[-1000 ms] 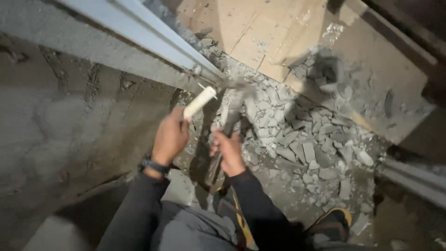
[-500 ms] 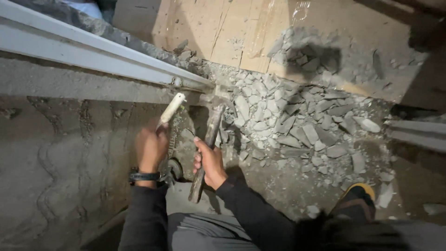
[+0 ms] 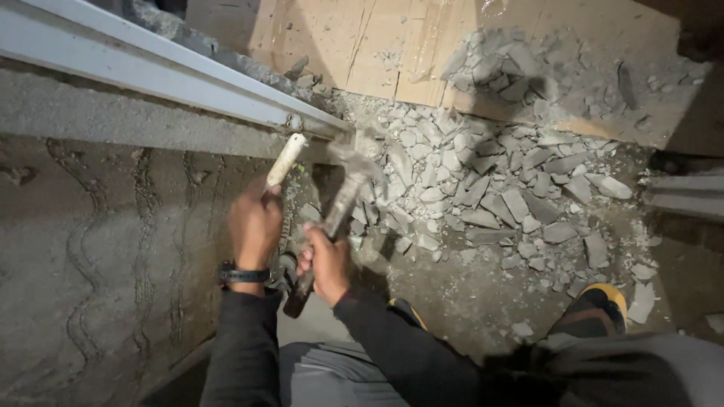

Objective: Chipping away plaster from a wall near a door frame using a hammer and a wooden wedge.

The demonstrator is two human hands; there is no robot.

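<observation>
**Chisel and hammer at the foot of the metal rail**

The left hand (image 3: 255, 224) is wrapped shut around a pale-handled chisel (image 3: 285, 160), whose upper end points up at the bolt under the grey metal rail (image 3: 151, 75). The right hand (image 3: 326, 262) is closed on the handle of a hammer (image 3: 338, 205); its head is blurred, just right of the chisel's end. Half a second ago the hammer head was nearer the chisel; the left hand has hardly moved. A dark wristwatch (image 3: 243, 274) sits on the left wrist. Broken grey mortar rubble (image 3: 490, 188) lies to the right of the tools, spreading onto a flattened brown cardboard sheet (image 3: 362, 45) at the top. A black and yellow shoe (image 3: 596, 307) stands by the rubble. No labels or signs are legible.
</observation>
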